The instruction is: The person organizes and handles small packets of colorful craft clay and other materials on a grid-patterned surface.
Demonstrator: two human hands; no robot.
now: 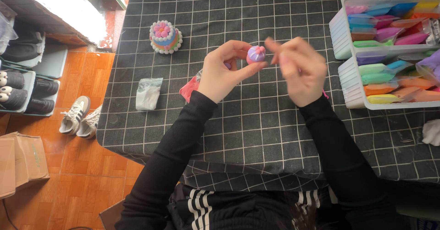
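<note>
Left hand: sits at the centre of the frame, raised above the table; its grip is closed on a small purple clay ball, pinched between thumb and fingertips.
Purple clay ball: held in the air at upper centre, with a small pink flower shape on its top face; it touches nothing but the left hand's fingers.
Right hand: just right of the ball, motion-blurred; fingers are curled together near the flower, but I cannot tell whether the grip holds a bit of clay or is only pinched shut.
Finished piece: a small striped cake-like model ringed with white beads, standing on the table at upper left, well apart from both hands.
Packets: a white one lies at left of centre; a pink one is partly hidden under the left wrist.
Trays: two white trays of coloured clay packets at the right edge, near the right hand.
Risk, squeeze: the ball looks soft, so a tighter pinch would likely dent it or flatten the flower.
Risk, smear: the fast-moving right fingers could knock the petals off centre.
Risk, drop: a loosened hold would probably let the ball fall onto the cloth and pick up lint.
Risk, sleeve: the left forearm could drag the pink packet off the table.
</note>
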